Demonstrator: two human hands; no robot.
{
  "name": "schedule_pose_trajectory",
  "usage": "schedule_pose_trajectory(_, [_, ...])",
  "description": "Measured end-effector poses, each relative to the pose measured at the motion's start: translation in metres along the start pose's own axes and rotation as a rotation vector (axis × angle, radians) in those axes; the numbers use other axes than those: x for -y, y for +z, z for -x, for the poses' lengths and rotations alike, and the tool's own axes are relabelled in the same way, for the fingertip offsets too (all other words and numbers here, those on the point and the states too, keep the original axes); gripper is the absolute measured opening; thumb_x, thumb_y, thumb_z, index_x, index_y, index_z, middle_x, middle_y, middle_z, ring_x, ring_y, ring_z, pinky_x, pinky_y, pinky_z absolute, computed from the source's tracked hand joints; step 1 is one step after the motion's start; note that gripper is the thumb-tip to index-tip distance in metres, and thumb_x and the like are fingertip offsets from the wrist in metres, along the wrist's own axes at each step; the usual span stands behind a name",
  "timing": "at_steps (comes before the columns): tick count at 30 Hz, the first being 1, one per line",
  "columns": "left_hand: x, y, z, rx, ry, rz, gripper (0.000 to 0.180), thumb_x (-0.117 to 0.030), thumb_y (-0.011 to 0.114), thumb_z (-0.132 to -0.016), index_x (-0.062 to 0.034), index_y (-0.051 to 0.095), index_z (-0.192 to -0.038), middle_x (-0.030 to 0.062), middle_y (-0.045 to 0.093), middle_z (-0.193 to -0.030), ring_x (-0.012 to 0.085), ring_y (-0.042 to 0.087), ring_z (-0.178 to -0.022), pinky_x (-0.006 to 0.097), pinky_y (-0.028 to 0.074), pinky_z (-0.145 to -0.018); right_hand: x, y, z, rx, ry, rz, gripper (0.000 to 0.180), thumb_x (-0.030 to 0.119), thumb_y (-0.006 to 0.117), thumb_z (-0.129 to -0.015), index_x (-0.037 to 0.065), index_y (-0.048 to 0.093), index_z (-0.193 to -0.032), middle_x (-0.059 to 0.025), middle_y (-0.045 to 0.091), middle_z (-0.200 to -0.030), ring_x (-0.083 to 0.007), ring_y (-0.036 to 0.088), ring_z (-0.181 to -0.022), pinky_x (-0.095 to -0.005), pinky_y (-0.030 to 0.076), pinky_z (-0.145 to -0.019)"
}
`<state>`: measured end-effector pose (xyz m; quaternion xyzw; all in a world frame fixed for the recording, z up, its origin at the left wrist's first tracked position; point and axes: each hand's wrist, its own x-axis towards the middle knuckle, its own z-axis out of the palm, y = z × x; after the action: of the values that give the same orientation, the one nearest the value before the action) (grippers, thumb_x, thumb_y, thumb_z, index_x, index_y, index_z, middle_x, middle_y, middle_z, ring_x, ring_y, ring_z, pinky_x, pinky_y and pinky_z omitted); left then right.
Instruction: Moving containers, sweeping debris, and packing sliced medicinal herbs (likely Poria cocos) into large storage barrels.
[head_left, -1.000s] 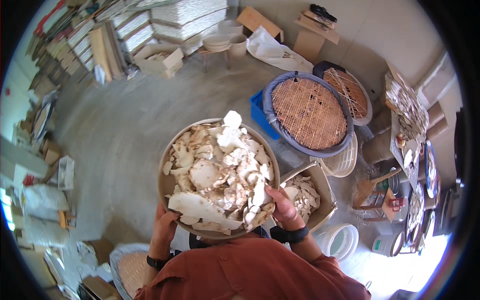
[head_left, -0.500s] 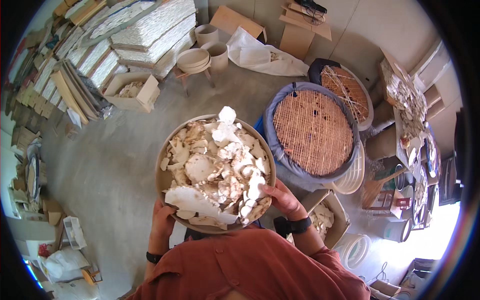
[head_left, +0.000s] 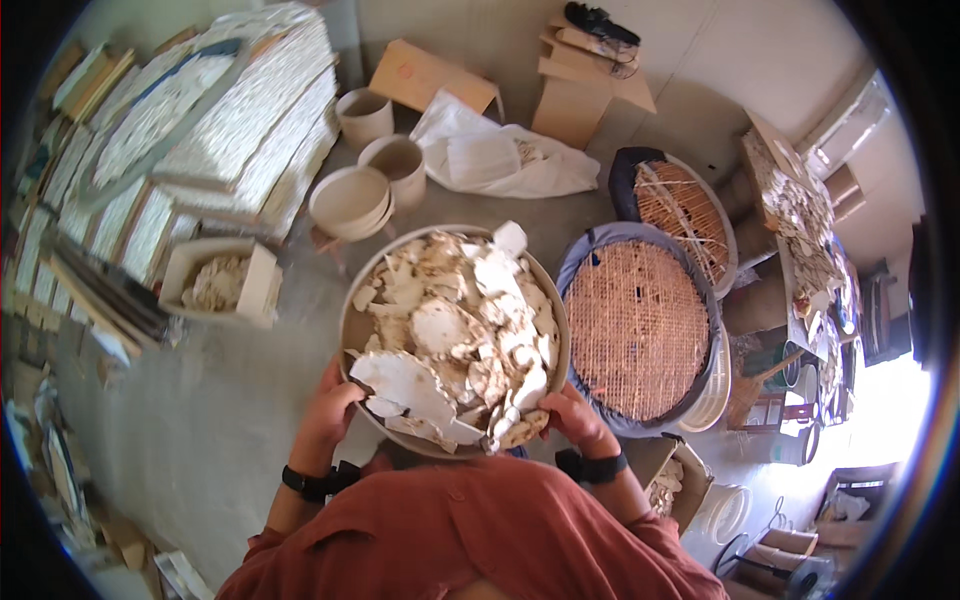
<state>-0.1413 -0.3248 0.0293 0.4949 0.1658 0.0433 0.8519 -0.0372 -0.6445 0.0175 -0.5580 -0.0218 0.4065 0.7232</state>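
Well left of the tub [head_left: 349, 325] we see a box [head_left: 262, 285] on the floor. On the tub's near left edge our left hand [head_left: 328, 405] is closed, thumb at the rim, fingers beneath it hidden. Beyond the tub, to its left, are bowls [head_left: 345, 200], stacked. The tub itself, heaped with pale pieces [head_left: 440, 325], is just before our shirt [head_left: 470, 530]. Our right hand [head_left: 578, 418] clasps its near right edge, fingers partly hidden. Right of the tub we see a round woven tray [head_left: 640, 330].
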Motion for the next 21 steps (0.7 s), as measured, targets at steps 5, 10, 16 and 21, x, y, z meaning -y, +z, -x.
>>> schedule_pose_trajectory(5, [-0.055,0.023,-0.179,0.226,-0.095,-0.098,0.053,-0.004,0.051,-0.069,-0.0023,0.042,-0.121,0.0042,0.055,-0.101,0.0126,0.053,-0.088,0.024,0.043,-0.075,0.056,-0.019,-0.087,-0.234,-0.046,-0.179,0.027,0.009,0.043,-0.077,-0.004,0.053,-0.099,-0.0117,0.06,-0.074,-0.0183,0.057,-0.054,-0.0258,0.043,-0.04])
schedule_pose_trajectory(10, [-0.099,0.061,-0.36,0.337,-0.163,-0.178,0.046,-0.005,0.053,-0.069,-0.0029,0.044,-0.114,0.0025,0.055,-0.096,0.0104,0.052,-0.083,0.022,0.042,-0.071,0.129,-0.067,-0.206,-0.35,-0.102,-0.264,0.029,0.009,0.042,-0.075,-0.005,0.053,-0.097,-0.0126,0.06,-0.072,-0.0195,0.056,-0.051,-0.0262,0.043,-0.039])
schedule_pose_trajectory(16, [-0.16,0.11,-0.548,0.297,-0.252,-0.171,0.042,-0.001,0.051,-0.069,-0.0027,0.045,-0.111,0.0033,0.055,-0.093,0.0123,0.054,-0.083,0.024,0.044,-0.073,0.253,-0.112,-0.34,-0.346,-0.107,-0.338,0.027,0.008,0.043,-0.074,-0.006,0.054,-0.094,-0.0129,0.06,-0.072,-0.0192,0.055,-0.049,-0.0257,0.042,-0.039])
schedule_pose_trajectory(21, [-0.186,0.133,-0.691,0.281,-0.297,-0.118,0.044,0.0,0.05,-0.07,-0.0035,0.045,-0.113,0.0052,0.055,-0.095,0.0139,0.057,-0.081,0.026,0.047,-0.071,0.34,-0.147,-0.442,-0.379,-0.078,-0.403,0.026,0.005,0.043,-0.073,-0.007,0.055,-0.094,-0.0147,0.06,-0.073,-0.0201,0.056,-0.05,-0.0265,0.044,-0.04])
